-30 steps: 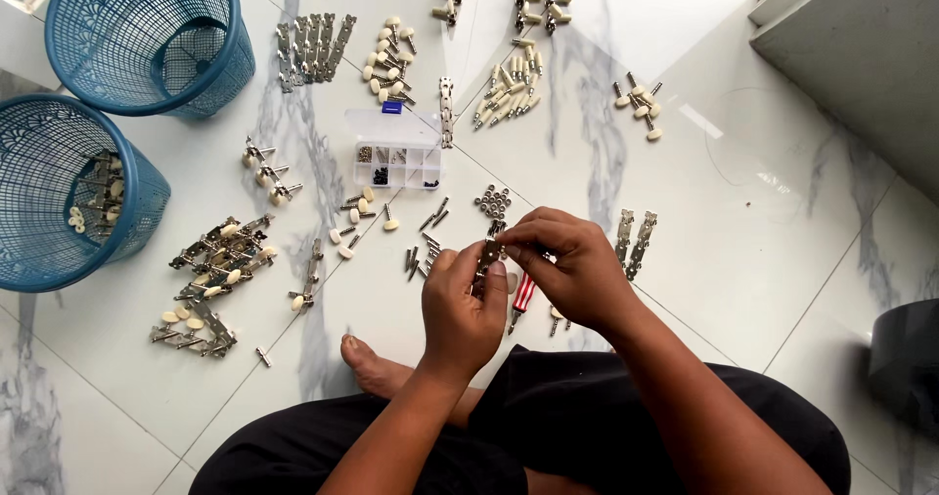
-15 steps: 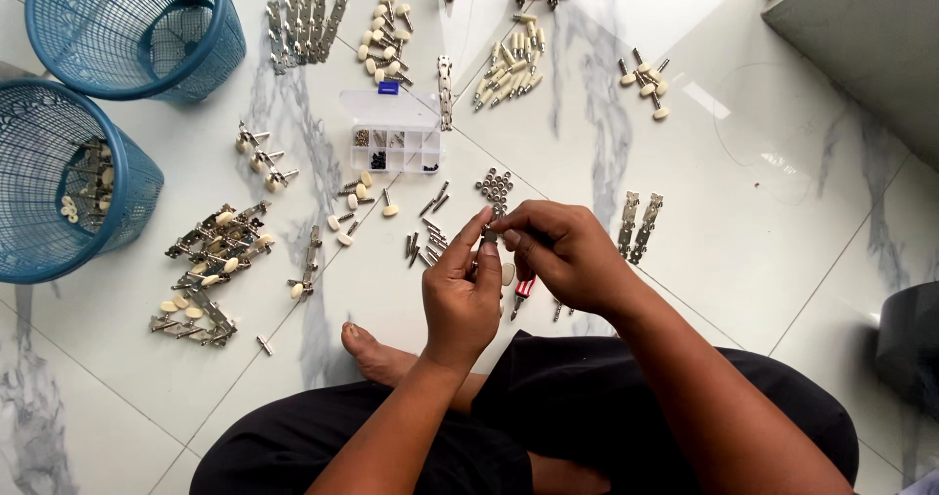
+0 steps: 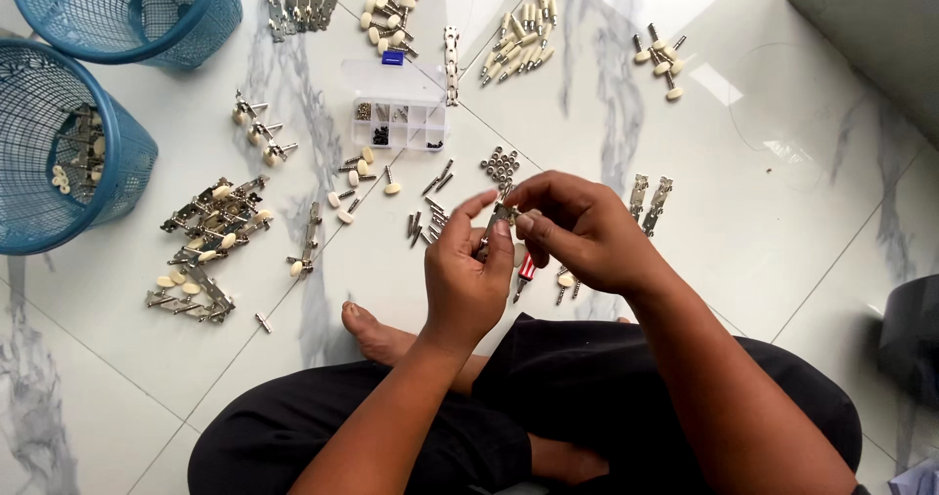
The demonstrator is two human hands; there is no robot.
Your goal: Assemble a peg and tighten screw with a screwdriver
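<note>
— Where is the small metal plate [image 3: 501, 217] held?
— At centre, pinched between the left hand [image 3: 468, 282] and the right hand [image 3: 577, 233], brought together.
— And around it?
— A clear compartment box [image 3: 398, 112] is seen at eleven o'clock, blue baskets [image 3: 59, 153] at ten.

Compartment box [image 3: 396, 107] lies on the floor [image 3: 782, 221] ahead of both hands, two baskets [image 3: 59, 143] far left, assembled metal pieces [image 3: 205, 250] between them.

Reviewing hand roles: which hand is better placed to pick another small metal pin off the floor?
Probably the left hand: the loose pins lie just to its left, while the right hand sits on the far side, pinching the metal plate.
</note>
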